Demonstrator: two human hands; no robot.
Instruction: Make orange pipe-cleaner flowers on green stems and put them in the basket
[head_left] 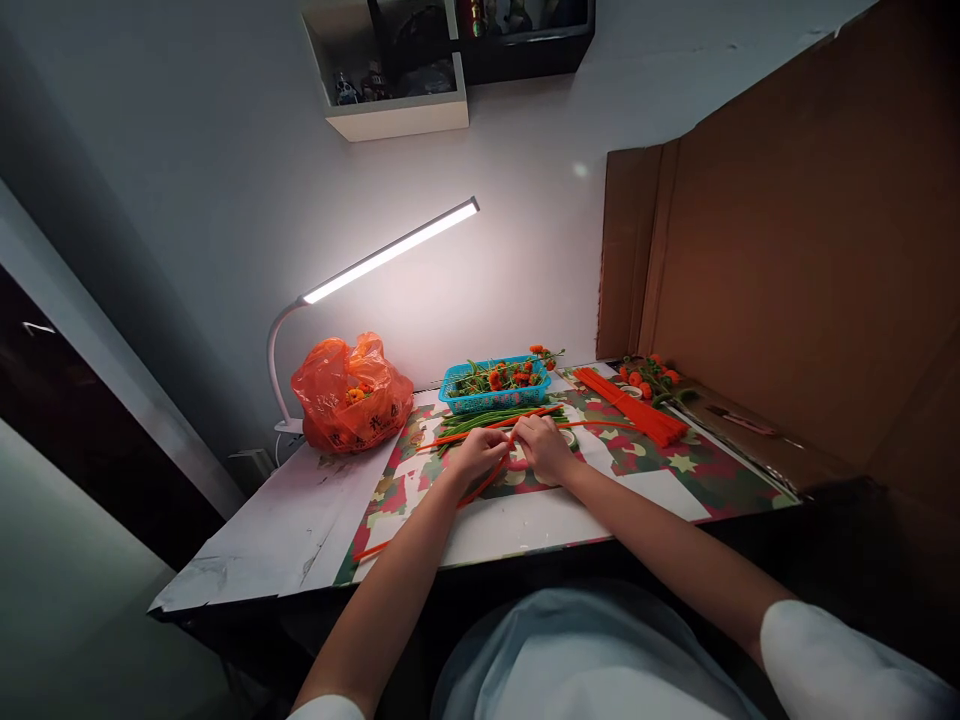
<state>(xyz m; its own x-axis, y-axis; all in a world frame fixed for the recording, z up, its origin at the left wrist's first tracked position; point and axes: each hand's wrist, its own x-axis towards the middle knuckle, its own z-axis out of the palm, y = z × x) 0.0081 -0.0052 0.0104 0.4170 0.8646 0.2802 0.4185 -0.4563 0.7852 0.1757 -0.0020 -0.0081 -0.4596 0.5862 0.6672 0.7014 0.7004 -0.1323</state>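
Observation:
Over the middle of the table, my left hand [481,452] and my right hand [543,447] meet with their fingertips pinched close together. Both are closed on an orange pipe cleaner [491,478], whose one end slants down to the left under my left forearm. Another orange length stretches right from behind my right hand. The exact spot between my fingertips is too small to make out. Just beyond the hands lie green pipe cleaners [491,421] with a few orange ones across them. A roll of tape [570,440] is partly hidden by my right hand.
A blue basket [495,399] holds orange flowers with green stems. An orange plastic bag [352,395] stands left, beside a lit lamp [394,250]. To the right lie a bundle of orange pipe cleaners [634,408], more flowers [649,378] and a cardboard panel [780,270].

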